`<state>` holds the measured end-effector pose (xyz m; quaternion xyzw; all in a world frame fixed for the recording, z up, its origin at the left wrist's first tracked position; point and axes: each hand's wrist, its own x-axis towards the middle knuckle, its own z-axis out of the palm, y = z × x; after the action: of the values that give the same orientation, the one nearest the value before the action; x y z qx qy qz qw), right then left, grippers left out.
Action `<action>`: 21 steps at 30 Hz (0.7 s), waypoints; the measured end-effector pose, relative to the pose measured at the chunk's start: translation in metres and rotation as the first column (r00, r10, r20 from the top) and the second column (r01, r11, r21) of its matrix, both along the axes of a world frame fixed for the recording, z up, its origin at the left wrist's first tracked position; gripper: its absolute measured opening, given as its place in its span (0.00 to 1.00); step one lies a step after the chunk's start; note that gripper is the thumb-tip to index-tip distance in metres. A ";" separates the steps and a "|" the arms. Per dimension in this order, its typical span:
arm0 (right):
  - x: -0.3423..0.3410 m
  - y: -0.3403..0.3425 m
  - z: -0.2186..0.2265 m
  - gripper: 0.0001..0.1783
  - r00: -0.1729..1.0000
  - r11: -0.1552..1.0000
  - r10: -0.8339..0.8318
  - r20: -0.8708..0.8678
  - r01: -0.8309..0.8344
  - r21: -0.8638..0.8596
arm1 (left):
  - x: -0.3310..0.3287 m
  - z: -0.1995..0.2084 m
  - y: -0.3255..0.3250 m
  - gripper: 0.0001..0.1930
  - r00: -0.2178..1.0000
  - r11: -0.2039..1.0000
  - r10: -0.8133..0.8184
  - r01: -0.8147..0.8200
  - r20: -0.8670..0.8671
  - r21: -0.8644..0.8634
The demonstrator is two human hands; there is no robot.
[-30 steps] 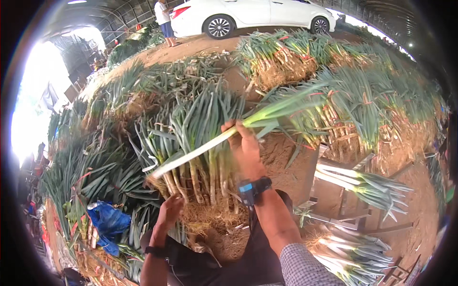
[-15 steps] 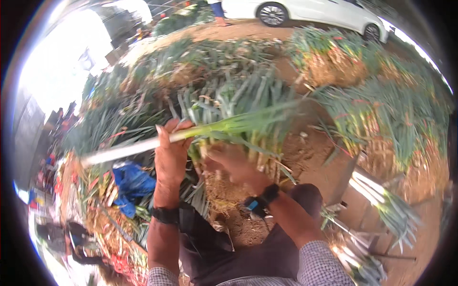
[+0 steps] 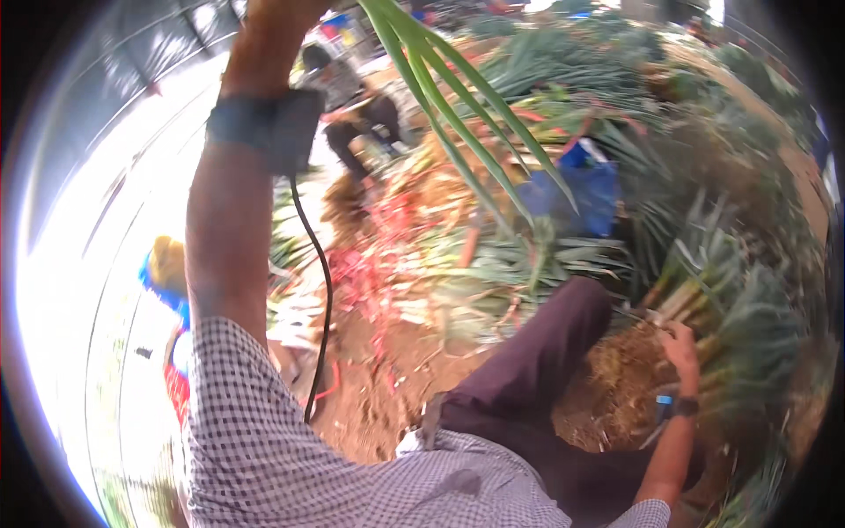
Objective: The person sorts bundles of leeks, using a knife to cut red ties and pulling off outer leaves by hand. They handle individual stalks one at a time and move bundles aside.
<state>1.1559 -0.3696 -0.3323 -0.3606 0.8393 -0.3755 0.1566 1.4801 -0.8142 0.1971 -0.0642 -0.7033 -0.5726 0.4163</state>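
Observation:
My left arm is raised at the upper left, and my left hand (image 3: 277, 40) is cut off by the top edge, so its fingers are hidden. Long green leaves of a green onion (image 3: 440, 84) hang in the air beside that hand, their stalk out of view. At the right, my right hand (image 3: 679, 346) is closed with its fingertips at the lower stalks of a bunch of green onions (image 3: 713, 290). Shaggy tan roots (image 3: 623, 370) lie just left of it.
A blue plastic bag (image 3: 576, 194) lies among heaps of green onions. Red ties (image 3: 383, 246) are strewn over loose stalks. Another person (image 3: 348, 97) sits at the upper left. Bare soil (image 3: 378, 378) shows beside my leg (image 3: 528, 361). A black cable (image 3: 319, 282) hangs from my left wrist.
My view has swung left. My left hand has lifted up and leftward with the green onion, which was held level over my lap. My right hand is now at the bunch's stalks.

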 end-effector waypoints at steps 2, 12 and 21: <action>-0.008 0.002 -0.004 0.16 0.926 0.980 -0.124 0.356 0.172 -0.105 | 0.046 0.036 -0.014 0.25 0.994 0.994 0.106 -0.107 -0.028 -0.011; 0.025 0.003 0.008 0.17 0.786 0.914 -0.248 0.566 0.384 -0.133 | 0.093 0.007 0.004 0.21 0.933 0.907 0.359 -0.347 0.009 -0.239; 0.026 0.006 -0.005 0.20 0.714 0.845 -0.356 0.602 0.521 -0.118 | 0.160 -0.071 -0.088 0.20 0.953 0.963 0.240 -0.258 0.183 0.079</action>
<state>1.1819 -0.3633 -0.3372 -0.0412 0.7559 -0.6047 0.2476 1.6398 -0.9021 0.1265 0.0961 -0.7088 -0.5542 0.4256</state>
